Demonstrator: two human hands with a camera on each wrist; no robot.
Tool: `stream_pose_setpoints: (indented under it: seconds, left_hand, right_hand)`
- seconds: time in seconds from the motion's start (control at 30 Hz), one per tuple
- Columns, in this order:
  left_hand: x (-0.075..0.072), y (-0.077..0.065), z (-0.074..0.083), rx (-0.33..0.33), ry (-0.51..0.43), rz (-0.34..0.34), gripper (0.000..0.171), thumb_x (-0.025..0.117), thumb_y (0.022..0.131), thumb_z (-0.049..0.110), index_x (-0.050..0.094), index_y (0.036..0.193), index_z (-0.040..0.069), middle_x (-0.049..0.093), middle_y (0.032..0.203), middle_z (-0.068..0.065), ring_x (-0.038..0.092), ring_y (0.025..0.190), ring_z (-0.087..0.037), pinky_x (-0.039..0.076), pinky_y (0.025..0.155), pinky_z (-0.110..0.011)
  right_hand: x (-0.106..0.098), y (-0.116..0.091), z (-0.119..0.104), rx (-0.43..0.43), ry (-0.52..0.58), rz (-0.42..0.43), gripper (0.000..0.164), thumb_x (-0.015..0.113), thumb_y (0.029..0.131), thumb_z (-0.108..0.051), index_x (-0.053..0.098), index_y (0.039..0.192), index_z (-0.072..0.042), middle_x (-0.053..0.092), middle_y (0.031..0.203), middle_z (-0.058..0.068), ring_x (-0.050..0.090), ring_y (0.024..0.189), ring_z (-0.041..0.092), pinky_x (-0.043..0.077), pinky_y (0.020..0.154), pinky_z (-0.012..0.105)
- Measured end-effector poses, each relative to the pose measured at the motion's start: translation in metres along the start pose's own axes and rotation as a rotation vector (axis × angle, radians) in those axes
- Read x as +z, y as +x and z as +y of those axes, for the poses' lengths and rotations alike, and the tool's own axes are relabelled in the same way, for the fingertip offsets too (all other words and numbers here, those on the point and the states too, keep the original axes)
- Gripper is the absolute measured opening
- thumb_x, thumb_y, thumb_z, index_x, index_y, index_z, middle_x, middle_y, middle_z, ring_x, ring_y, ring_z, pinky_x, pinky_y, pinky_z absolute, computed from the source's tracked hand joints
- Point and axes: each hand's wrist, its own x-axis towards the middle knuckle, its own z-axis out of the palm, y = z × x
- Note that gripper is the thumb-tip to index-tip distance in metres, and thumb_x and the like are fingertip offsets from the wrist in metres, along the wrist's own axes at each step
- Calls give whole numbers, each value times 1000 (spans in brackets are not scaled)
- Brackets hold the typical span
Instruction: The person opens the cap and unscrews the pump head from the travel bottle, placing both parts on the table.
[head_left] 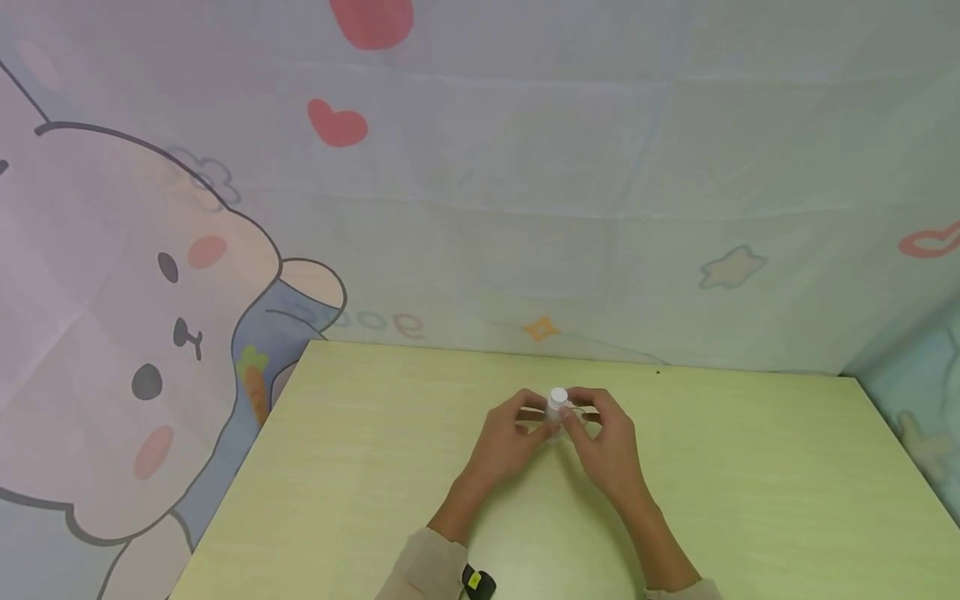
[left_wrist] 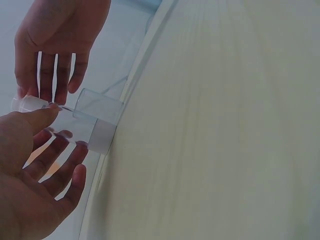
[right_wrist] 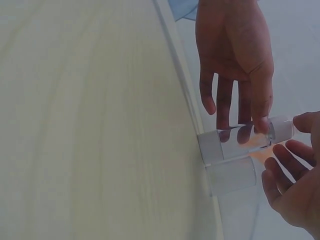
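A small clear bottle (right_wrist: 227, 145) with a white cap (head_left: 558, 397) stands upright on the table, between both hands. Its lowest part looks whitish. My left hand (head_left: 507, 440) holds the bottle's body, thumb on one side and fingers behind. At the cap, the thumb and index finger of my right hand (head_left: 611, 442) pinch from the other side; its other fingers are spread. Close beside the bottle, on my right hand's side, stands a clear cylindrical cup (left_wrist: 97, 106), which no finger visibly touches. What the cup holds, if anything, cannot be made out.
The pale yellow-green table (head_left: 345, 467) reaches back to a cloth backdrop (head_left: 480, 167) printed with a cartoon animal, hearts and stars. A black strap-like piece with a yellow mark (head_left: 477, 581) shows beside the left sleeve (head_left: 427, 567).
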Motion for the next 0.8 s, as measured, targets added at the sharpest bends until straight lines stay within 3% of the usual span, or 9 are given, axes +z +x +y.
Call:
stream_pose_setpoints:
  seconds: [0.37,0.8]
  left_hand:
    - [1,2,-1,-3,-4,-2,23,76,101,36,68,120,25,73,125,4,72,117,-26,57,94,-40]
    - [-2,-1,0,-16,0,0,23,76,101,33,68,121,24,73,125,4,71,118,-28,57,94,-42]
  right_hand:
    - [3,1,-3,45,-21,7,28,77,100,-17,71,123,-3,73,120,11,67,115,28,56,96,51]
    - [4,0,-3,29,-38,-13,26,75,101,-14,72,125,-3,74,119,11,67,116,29,57,95,51]
